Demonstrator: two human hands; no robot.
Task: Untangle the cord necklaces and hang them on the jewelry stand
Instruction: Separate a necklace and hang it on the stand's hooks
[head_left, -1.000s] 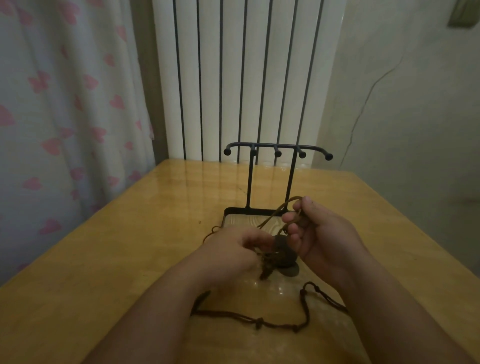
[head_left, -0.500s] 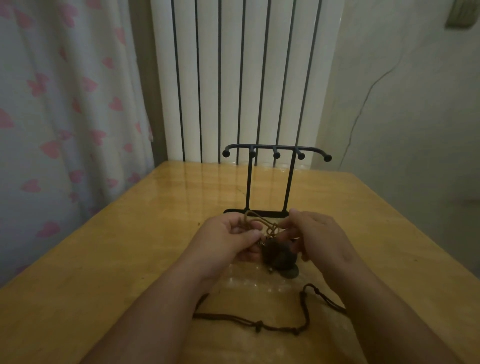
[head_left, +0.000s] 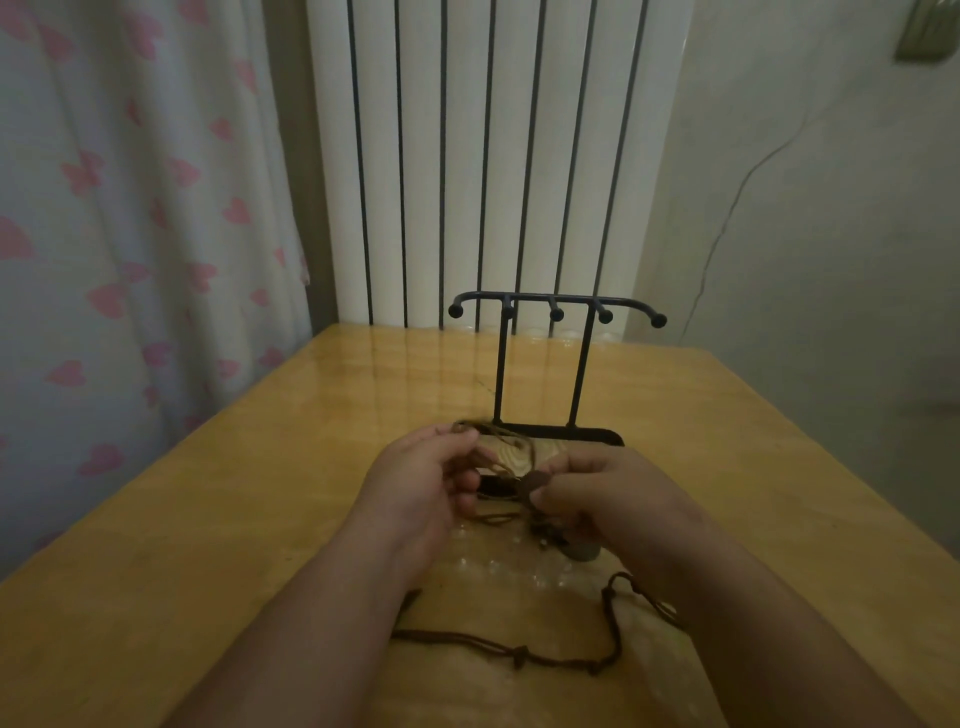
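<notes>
Behind the hands: 1 jewelry stand (head_left: 500, 364), 5 pegs (head_left: 556, 314). L hand (head_left: 421, 488) pinches tan cord (head_left: 498, 434), R hand (head_left: 618, 499) pinches pendant (head_left: 537, 480); 1 dark cord (head_left: 467, 638) on table (head_left: 208, 519).

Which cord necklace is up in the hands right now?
The light tan cord, pinched by the left hand; the dark brown knotted cord lies slack on the wooden table between the forearms.

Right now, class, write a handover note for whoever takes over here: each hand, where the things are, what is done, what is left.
Left hand: pinches the tan cord.
Right hand: pinches the dark pendant in the tangle.
Tangle: between the hands, in front of the jewelry stand.
Dark cord loop: on the table by the wrists.
Done: nothing hung, hooks bare.
To do: untangle, hang each necklace.
</notes>
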